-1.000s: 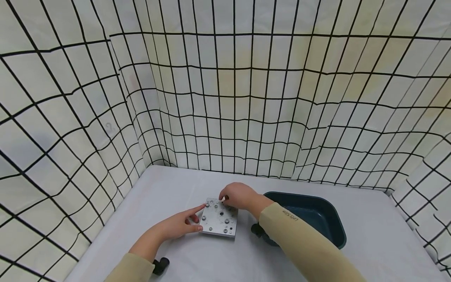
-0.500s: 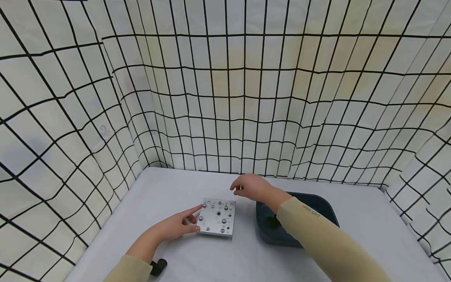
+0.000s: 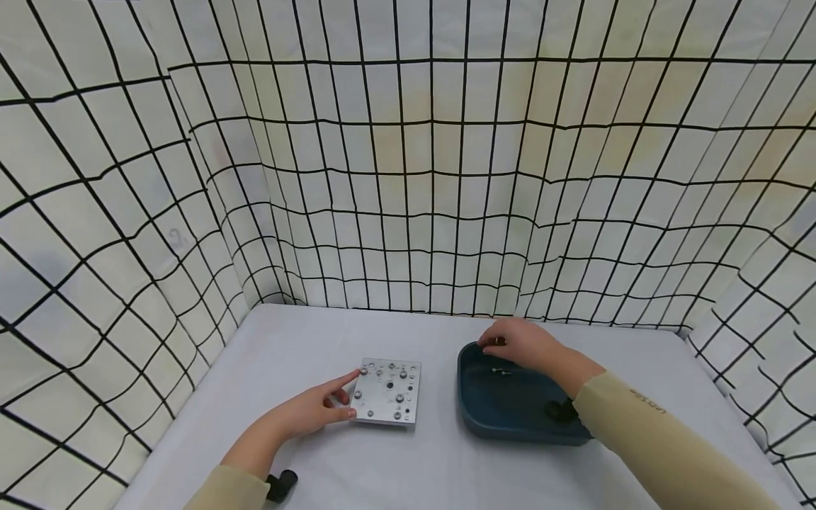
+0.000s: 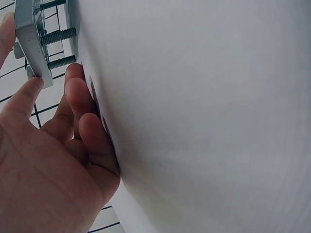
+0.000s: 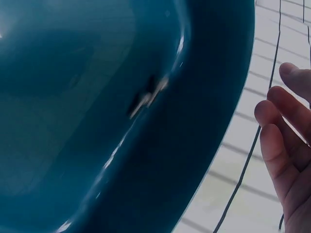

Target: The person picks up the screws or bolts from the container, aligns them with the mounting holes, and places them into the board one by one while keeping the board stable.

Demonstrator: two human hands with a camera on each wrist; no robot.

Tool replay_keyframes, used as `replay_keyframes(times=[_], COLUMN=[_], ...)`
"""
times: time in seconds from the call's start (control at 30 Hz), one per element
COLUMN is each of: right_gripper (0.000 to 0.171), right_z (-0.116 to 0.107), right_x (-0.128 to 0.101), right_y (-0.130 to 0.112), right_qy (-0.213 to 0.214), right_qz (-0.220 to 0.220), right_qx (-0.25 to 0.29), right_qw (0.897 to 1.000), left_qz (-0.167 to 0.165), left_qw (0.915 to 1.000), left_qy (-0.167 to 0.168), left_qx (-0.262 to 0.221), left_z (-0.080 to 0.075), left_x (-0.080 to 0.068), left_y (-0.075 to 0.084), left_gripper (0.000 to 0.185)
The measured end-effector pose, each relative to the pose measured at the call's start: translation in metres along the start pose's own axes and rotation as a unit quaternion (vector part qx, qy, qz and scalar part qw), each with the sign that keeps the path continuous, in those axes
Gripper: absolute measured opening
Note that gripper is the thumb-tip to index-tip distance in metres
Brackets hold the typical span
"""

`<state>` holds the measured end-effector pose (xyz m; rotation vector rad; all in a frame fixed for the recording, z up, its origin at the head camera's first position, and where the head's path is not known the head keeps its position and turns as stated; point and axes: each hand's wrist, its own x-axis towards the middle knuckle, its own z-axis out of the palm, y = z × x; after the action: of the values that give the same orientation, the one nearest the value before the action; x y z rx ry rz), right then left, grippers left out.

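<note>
My left hand (image 3: 309, 411) rests its straight index finger and thumb against the left edge of a square metal plate (image 3: 384, 397), its other fingers curled underneath. Several screws are set in the plate's top, and threaded bolts (image 4: 59, 36) project from its underside in the left wrist view. Over the back left corner of a dark teal tray (image 3: 503, 433) is my right hand (image 3: 524, 345), fingers loosely bent with nothing seen between them. Below it, small silvery screws (image 3: 501, 371) lie against the tray's inner wall; these screws (image 5: 148, 99) look blurred in the right wrist view.
A white cloth covers the table (image 3: 319, 340). Black netting (image 3: 408, 244) over pale sheeting rises behind and along both sides. A black wrist camera (image 3: 280, 485) is at the left sleeve, and another (image 3: 562, 410) overlaps the tray.
My right hand has left the plate's far edge and moved right to the tray, its fingers loosening. Small screws now show inside the tray. My left hand stays at the plate.
</note>
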<state>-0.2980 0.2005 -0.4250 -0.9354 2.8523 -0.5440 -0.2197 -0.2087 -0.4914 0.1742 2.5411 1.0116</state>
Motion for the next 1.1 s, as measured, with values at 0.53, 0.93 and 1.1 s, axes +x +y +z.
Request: replay_keyframes(times=[0.53, 0.93, 1.1], right_gripper=[0.020, 0.008, 0.007], right_z=[0.001, 0.019, 0.024], right_x=[-0.025, -0.015, -0.013], right_y=[0.025, 0.033, 0.034], right_qy=[-0.044, -0.106, -0.111], right_qz=[0.002, -0.024, -0.033], right_qx=[-0.035, -0.072, -0.085], right_qw=[0.998, 0.992, 0.990], left_qz=[0.008, 0.008, 0.013], left_qw=[1.0000, 0.9999, 0.9999], left_qy=[0.000, -0.003, -0.006], left_qx=[0.002, -0.005, -0.005], left_z=[0.000, 0.001, 0.000], left_x=[0.001, 0.001, 0.001], left_y=[-0.003, -0.005, -0.007], left_gripper=[0.083, 0.083, 0.082])
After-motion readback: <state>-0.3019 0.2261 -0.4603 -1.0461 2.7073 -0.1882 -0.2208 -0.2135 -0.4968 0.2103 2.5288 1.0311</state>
